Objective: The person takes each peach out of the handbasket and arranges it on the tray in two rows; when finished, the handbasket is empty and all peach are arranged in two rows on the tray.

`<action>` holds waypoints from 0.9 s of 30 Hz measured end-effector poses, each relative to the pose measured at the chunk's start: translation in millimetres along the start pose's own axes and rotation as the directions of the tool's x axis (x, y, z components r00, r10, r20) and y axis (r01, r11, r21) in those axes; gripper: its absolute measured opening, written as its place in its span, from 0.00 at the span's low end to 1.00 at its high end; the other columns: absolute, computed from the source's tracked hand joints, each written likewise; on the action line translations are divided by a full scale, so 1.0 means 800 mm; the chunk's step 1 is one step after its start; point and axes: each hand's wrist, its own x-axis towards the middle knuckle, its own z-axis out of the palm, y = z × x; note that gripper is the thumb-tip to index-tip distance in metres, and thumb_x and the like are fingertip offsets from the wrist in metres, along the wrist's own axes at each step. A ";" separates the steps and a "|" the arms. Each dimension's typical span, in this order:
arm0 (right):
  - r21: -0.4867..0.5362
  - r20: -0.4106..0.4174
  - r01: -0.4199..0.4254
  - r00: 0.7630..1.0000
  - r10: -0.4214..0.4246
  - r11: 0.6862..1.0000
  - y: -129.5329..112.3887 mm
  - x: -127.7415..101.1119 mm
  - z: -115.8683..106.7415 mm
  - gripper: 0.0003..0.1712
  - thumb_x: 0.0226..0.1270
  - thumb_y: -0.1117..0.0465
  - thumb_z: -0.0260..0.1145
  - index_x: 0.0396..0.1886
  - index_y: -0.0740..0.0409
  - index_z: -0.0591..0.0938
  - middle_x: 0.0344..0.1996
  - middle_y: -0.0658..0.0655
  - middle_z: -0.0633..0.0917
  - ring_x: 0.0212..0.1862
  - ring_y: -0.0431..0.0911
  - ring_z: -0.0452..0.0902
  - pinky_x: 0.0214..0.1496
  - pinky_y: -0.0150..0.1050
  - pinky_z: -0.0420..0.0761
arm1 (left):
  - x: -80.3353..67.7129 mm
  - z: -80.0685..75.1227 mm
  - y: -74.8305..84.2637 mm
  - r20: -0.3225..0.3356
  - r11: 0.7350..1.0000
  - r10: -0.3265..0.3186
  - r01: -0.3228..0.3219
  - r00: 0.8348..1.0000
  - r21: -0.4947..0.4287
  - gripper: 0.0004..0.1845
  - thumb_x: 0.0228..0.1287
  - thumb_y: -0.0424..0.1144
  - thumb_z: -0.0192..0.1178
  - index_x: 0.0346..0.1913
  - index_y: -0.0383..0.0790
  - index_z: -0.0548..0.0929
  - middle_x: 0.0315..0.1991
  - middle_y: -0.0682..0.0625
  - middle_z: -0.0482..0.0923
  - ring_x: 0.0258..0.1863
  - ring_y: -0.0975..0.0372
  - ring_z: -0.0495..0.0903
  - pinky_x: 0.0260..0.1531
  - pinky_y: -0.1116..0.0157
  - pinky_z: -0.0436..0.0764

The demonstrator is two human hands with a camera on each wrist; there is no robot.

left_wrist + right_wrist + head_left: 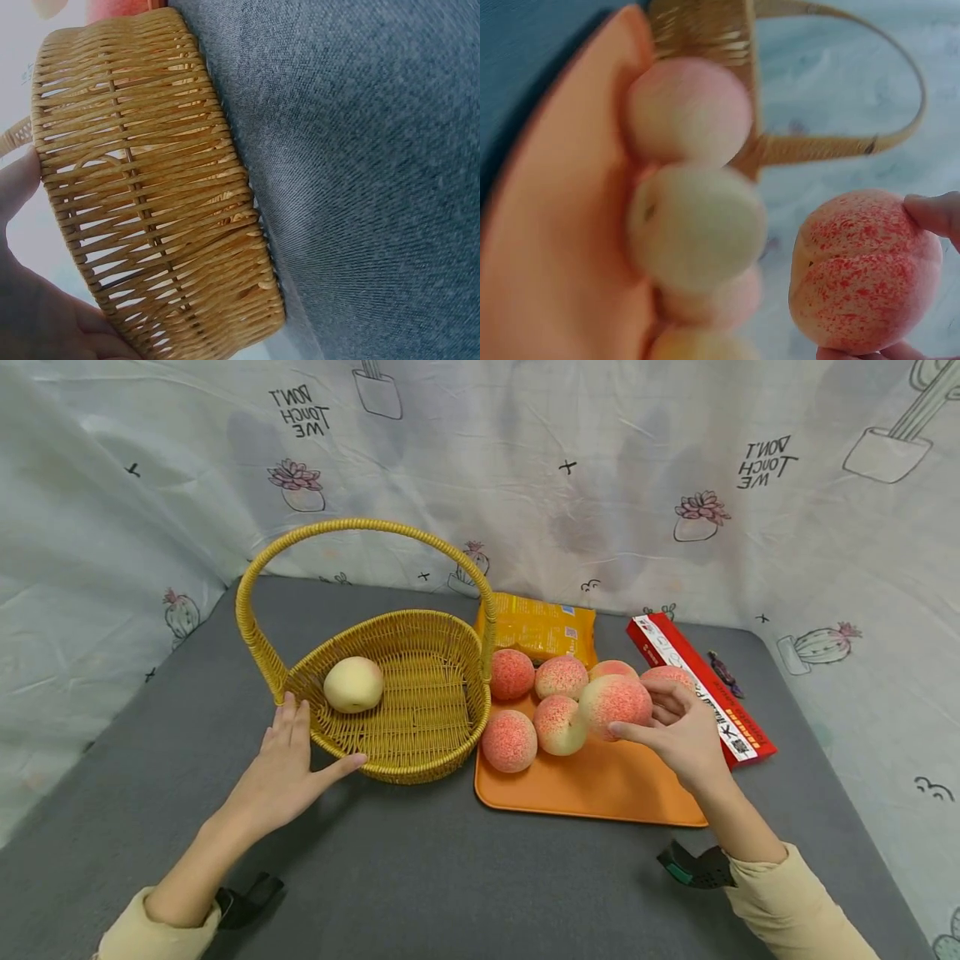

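My right hand (686,735) pinches a red-and-cream peach (611,706) between thumb and fingers, raised above the orange tray (592,789). In the right wrist view the crease of this held peach (862,274) shows clearly. Several more peaches (510,742) sit on the tray's left and back part. To the left stands a yellow woven basket (420,718) with a tall arched handle. One pale peach (353,685) lies inside it on the left. Straight fingers and spread thumb of my left hand (281,777) touch the basket's near-left rim.
Behind the tray lies an orange packet (540,622). A long red-and-white box (701,689) slants along the tray's right side, with a small dark wrapped item (725,674) beyond it. A printed curtain (525,485) hangs behind the grey table (450,877).
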 end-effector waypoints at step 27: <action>-0.625 0.210 0.059 0.973 0.095 0.778 0.055 0.002 -0.024 0.45 0.44 0.60 0.82 0.60 0.70 0.71 0.57 0.72 0.75 0.57 0.71 0.72 0.56 0.62 0.74 | 0.001 0.001 0.000 -0.001 1.000 0.005 -0.005 1.000 -0.007 0.62 0.64 0.69 0.51 0.72 0.19 0.33 0.72 0.29 0.19 0.72 0.36 0.27 0.68 0.39 0.39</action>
